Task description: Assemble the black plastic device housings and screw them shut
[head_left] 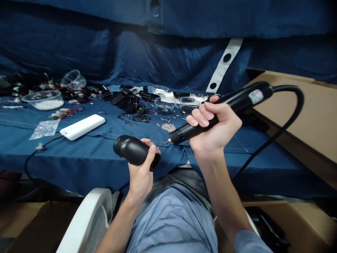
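Observation:
My left hand (143,168) is closed round a rounded black plastic housing (133,149), held tilted above the front of the table. My right hand (213,123) grips a black electric screwdriver (237,98), with a thick cable running from its rear end. The thin metal bit points down and left to the open end of the housing, close to my left fingertips. Whether it sits in a screw there is too small to tell. Behind the bit, a pile of small screws (168,127) lies on the blue cloth.
A white power bank (83,127) with a cable lies at left, near a clear plastic bag (45,128). Clear tubs (165,106) and heaps of black parts (127,100) line the back. A cardboard box (297,102) stands at right.

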{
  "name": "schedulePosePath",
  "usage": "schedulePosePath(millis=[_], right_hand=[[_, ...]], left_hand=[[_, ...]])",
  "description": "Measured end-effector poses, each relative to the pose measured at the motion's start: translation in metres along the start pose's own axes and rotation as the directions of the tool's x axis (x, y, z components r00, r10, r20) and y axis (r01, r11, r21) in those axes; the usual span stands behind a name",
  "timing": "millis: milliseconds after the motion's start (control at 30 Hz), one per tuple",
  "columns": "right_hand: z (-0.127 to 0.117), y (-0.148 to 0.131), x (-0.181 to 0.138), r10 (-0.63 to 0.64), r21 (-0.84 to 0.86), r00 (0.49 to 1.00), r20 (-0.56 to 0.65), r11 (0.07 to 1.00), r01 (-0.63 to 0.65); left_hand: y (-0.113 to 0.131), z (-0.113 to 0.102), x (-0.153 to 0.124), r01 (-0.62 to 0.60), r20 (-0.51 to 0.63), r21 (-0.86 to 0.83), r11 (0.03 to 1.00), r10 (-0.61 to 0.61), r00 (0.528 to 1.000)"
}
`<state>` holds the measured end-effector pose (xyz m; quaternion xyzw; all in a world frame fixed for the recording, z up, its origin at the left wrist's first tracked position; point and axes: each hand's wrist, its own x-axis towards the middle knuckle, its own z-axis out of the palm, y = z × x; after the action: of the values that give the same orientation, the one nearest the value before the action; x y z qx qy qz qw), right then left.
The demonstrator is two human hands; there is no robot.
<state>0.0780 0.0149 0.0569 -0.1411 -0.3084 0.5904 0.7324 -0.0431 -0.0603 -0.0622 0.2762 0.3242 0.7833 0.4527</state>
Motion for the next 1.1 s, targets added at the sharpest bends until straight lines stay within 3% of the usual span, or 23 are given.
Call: schedulePosePath(millis=[500,1100], right_hand=[[0.0,0.001,-0.007,-0.039,0.002,0.999,-0.009,0.999,0.039],[-0.003,0.008,-0.022,-0.15,-0.004,0.988,-0.026,0.989,0.15]], left_hand=[[-0.007,-0.006,0.002,-0.094,-0.002,0.152,0.984,0.096,0.995],[-0.007,0.007,-0.003,0.1,-0.134,-0.104,0.99,-0.113,0.984]])
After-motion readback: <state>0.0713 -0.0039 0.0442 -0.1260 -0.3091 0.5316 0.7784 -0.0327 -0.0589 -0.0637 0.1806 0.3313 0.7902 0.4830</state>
